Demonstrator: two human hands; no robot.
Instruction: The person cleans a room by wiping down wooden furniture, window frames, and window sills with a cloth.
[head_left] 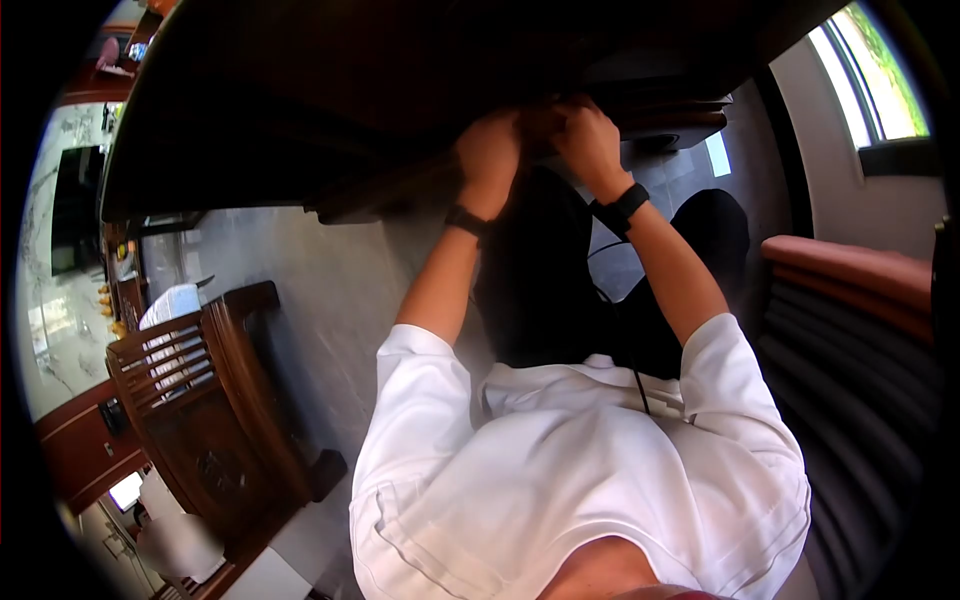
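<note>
Both my hands are at the underside of a large dark wooden piece of furniture [330, 100], in deep shadow. My left hand [489, 152] looks closed, its back towards me and its fingertips lost in the dark. Close beside it on the right, my right hand [588, 138] is closed, with its fingers curled in towards the left hand. Whatever lies between the two hands is too dark to make out. Each wrist carries a black band.
On the left stands a carved wooden chair [215, 390] on the grey tiled floor [290, 250]. A dark ribbed seat with a reddish-pink top edge [850, 262] is close on my right. A thin black cable [640, 385] hangs near my lap, and a window [875, 75] is at upper right.
</note>
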